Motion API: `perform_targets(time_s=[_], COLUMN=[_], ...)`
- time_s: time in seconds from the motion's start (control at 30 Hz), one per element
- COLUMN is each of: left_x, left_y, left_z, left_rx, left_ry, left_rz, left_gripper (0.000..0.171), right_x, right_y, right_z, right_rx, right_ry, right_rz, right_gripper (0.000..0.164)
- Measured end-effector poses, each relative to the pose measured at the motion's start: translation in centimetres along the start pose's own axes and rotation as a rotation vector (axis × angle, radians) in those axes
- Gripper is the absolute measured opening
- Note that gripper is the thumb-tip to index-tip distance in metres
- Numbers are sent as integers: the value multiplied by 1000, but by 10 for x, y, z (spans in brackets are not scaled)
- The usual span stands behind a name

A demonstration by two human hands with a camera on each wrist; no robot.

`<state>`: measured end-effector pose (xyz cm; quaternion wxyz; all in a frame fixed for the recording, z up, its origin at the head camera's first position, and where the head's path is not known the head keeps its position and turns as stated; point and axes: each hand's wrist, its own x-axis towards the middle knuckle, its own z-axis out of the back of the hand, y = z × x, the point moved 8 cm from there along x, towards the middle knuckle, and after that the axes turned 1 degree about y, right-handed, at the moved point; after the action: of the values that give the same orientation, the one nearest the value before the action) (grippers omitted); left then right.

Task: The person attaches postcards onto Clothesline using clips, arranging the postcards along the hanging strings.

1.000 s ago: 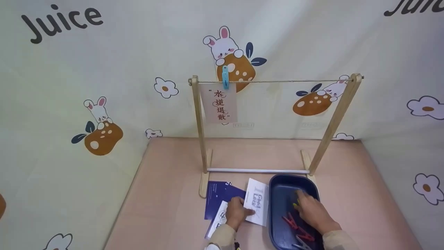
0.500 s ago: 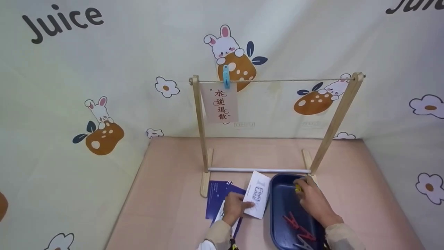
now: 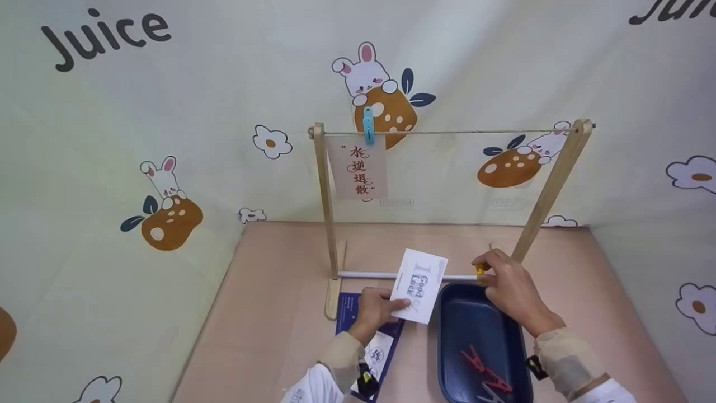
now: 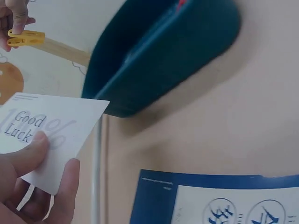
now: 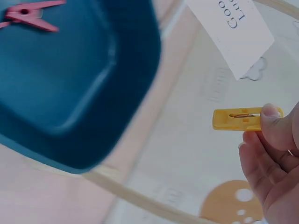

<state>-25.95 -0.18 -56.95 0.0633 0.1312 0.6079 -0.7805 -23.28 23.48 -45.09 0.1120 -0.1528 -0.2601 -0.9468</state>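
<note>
My left hand (image 3: pixel 376 313) pinches a white "Good Luck" card (image 3: pixel 423 280) between thumb and fingers, tilted up above the table. In the left wrist view the thumb lies across the printed side of the card (image 4: pixel 60 121). My right hand (image 3: pixel 517 288) pinches a yellow clothespin (image 5: pixel 236 119) by its handle end, over the far end of the tray. A blue clothespin (image 3: pixel 368 126) fastens a pink card (image 3: pixel 361 170) with red characters to the rope (image 3: pixel 464 131) of a wooden frame (image 3: pixel 551 196).
A dark blue tray (image 3: pixel 444 341) holds red clothespins (image 3: pixel 475 358) and a grey one (image 3: pixel 493 394). A dark blue card (image 3: pixel 348 305) and a white card (image 3: pixel 377 355) lie overlapping under my left arm. A white bar (image 3: pixel 363 275) joins the frame's feet; patterned cloth walls surround the table.
My right hand has lifted the yellow clothespin up out of the tray. My left hand has raised the white "Good Luck" card off the other cards, moving away from me.
</note>
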Motion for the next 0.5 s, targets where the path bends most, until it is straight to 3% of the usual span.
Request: perform_targets(time_s=[0.17, 0.37, 0.5], left_x=[6, 6, 7], left_y=[-24, -63, -85], left_z=[5, 14, 23], left_rx=[-114, -106, -136], left_ry=[15, 42, 23], left_rz=[-10, -52, -68], left_gripper=[29, 30, 31], right_x=[18, 40, 55], right_y=[22, 52, 70], right_z=[24, 58, 79], right_rx=[40, 36, 27], right_ry=[-76, -150, -177], right_rz=[98, 186, 219], right_gripper=[34, 30, 27])
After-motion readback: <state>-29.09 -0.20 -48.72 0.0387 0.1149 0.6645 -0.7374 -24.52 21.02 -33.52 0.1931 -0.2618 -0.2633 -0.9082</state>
